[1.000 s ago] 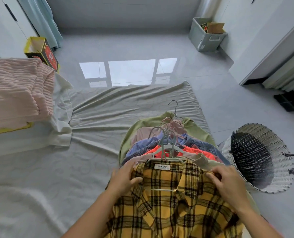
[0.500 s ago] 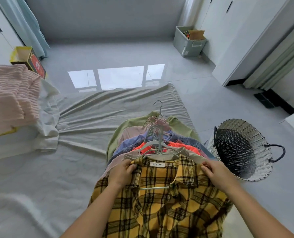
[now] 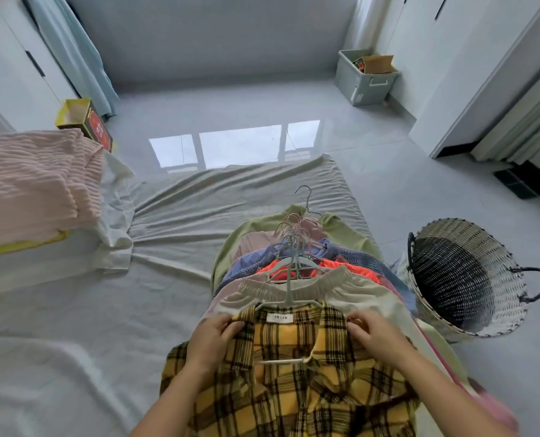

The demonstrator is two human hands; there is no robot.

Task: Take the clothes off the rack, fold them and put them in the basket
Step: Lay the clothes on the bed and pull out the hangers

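We have the yellow-and-black plaid flannel shirt (image 3: pixel 293 373) at the front of the hanging row, our left hand (image 3: pixel 213 337) and right hand (image 3: pixel 374 337) each pinching a shoulder by the collar. Its pale plastic hanger (image 3: pixel 286 294) may snag inside as we pull. The black-and-white woven basket (image 3: pixel 464 279) lies tipped nearby and could roll.

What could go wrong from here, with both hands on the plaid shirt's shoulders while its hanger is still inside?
1. The left hand and right hand pinch the yellow plaid shirt at the shoulders; its hanger may snag in the collar if pulled.
2. That hanger's hook sits among the other hangers' hooks, so lifting it could drag the beige garment underneath along.
3. The wicker basket is tilted, so a folded shirt dropped in could slide back out.
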